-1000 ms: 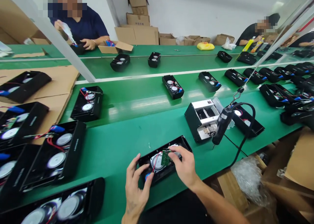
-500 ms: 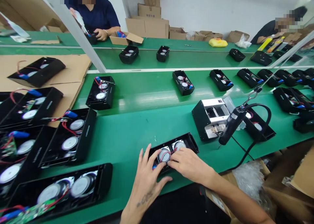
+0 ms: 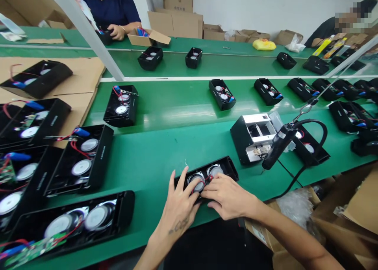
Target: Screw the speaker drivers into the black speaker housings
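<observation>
- At the near edge of the green assembly bench (image 3: 153, 171), seen from the head camera, an open black speaker housing (image 3: 227, 167) lies at 12 o'clock, just beyond the person's hands, with its long side across the bench.
- The left hand (image 3: 180, 197) and right hand (image 3: 227, 197) are together on the housing, almost touching. Whether they are gripping it firmly, I cannot tell.
- The left hand's fingers spread over the left round speaker driver (image 3: 197, 179). The right hand lies across the middle, just beside the right speaker driver (image 3: 215, 170), and thin red wires (image 3: 193, 191) run under the fingers.
- At 2 o'clock, a white-and-black open metal unit (image 3: 252, 138) stands on the bench, with a black corded handheld tool (image 3: 279, 148) hanging just beside it.
- At 9 o'clock, more open speaker housings (image 3: 84, 161) lie in a row, and one at 8 o'clock holds a green circuit board (image 3: 32, 252).
- At 10 o'clock, a cardboard sheet (image 3: 59, 100) lies under further housings.
- Across the bench at 11 o'clock, a co-worker in a navy shirt (image 3: 103, 10) handles a housing beside an open carton (image 3: 149, 37).
- At 1 o'clock, a yellow bag (image 3: 264, 44) lies on the far bench.
</observation>
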Tool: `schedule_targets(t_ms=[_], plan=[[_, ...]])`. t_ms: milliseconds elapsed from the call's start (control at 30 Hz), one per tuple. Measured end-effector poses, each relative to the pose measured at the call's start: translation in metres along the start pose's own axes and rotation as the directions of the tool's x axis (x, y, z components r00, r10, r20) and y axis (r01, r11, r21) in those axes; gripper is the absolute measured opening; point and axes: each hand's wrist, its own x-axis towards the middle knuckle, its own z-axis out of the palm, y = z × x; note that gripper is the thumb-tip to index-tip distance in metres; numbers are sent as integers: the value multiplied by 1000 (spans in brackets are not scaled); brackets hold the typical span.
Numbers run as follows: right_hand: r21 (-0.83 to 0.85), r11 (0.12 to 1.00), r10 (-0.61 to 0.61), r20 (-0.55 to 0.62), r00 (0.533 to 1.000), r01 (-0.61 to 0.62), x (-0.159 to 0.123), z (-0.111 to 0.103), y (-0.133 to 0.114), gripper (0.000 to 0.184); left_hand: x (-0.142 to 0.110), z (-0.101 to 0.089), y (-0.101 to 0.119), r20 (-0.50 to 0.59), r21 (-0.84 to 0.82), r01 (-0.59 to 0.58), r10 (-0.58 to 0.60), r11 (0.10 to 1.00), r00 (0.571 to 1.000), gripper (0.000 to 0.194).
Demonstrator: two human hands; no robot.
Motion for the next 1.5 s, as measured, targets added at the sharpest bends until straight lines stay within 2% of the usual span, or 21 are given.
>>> schedule_targets(t_ms=[200, 300, 333, 400, 500, 567, 867, 933, 967, 1000, 1033, 1067, 1100, 1133, 1167, 1200, 1233, 1300, 1333, 1400, 1500], plan=[[-57, 998, 2, 23, 1000, -1, 9, -3, 6, 22, 9, 5, -12, 97, -65, 28, -21, 998, 995, 32], [-14, 996, 85, 32, 996, -84, 26, -20, 16, 14, 29, 3, -33, 244, -219, 150, -95, 964, 965, 24], [6, 993, 117, 41, 992, -117, 34, -28, 20, 17, 39, 1, -41, 312, -274, 210, -119, 938, 942, 16], [29, 986, 160, 119, 980, -165, 50, -45, 25, 32, 57, -6, -57, 397, -341, 285, -138, 896, 907, 26], [6, 981, 188, 264, 946, -196, 69, -63, 26, 55, 76, -18, -70, 434, -369, 290, -112, 883, 894, 40], [-25, 978, 206, 279, 938, -208, 73, -64, 25, 57, 80, -23, -72, 437, -371, 280, -99, 886, 894, 42], [-97, 987, 142, 120, 983, -130, 52, -24, 13, 35, 63, -12, -62, 326, -322, 158, -47, 933, 944, 18], [-54, 995, 81, -23, 996, -83, 34, -18, 5, 30, 54, -11, -55, 293, -309, 114, -19, 944, 956, 16], [-20, 998, 55, -166, 985, -59, 22, -16, 2, 31, 48, -10, -50, 259, -292, 77, 1, 953, 966, 13], [8, 999, 46, -365, 930, -46, 8, -14, 2, 36, 41, -8, -46, 214, -267, 34, 25, 963, 976, 11], [32, 996, 82, -584, 807, -78, -8, -14, 4, 42, 34, -5, -42, 151, -226, -20, 55, 974, 987, 8], [56, 983, 153, -785, 601, -176, -25, -14, 9, 47, 27, -2, -39, 82, -178, -72, 88, 981, 993, 6], [92, 945, 201, -919, 339, -313, -41, -16, 18, 51, 21, 1, -37, 26, -134, -109, 114, 985, 993, 6], [165, 879, 242, -963, 121, -447, -57, -19, 29, 56, 17, 4, -36, -15, -100, -135, 134, 986, 991, 7], [252, 807, 298, -954, 1, -535, -71, -23, 43, 60, 13, 7, -35, -38, -81, -146, 143, 986, 989, 9], [331, 741, 378, -925, -44, -585, -82, -27, 56, 63, 11, 9, -36, -52, -73, -150, 146, 986, 988, 11], [398, 688, 477, -878, -34, -607, -92, -31, 70, 64, 10, 11, -37, -59, -71, -153, 149, 986, 987, 11], [484, 644, 626, -779, 44, -593, -103, -34, 91, 63, 11, 12, -39, -68, -80, -152, 147, 985, 987, 11], [505, 647, 649, -758, 66, -571, -105, -33, 97, 60, 12, 12, -40, -75, -91, -150, 144, 984, 987, 11], [536, 695, 633, -772, 55, -480, -106, -27, 102, 51, 13, 11, -41, -87, -122, -149, 138, 981, 987, 10], [623, 744, 653, -755, 63, -243, -102, -18, 95, 33, 14, 11, -42, -114, -173, -143, 125, 974, 986, 8]])
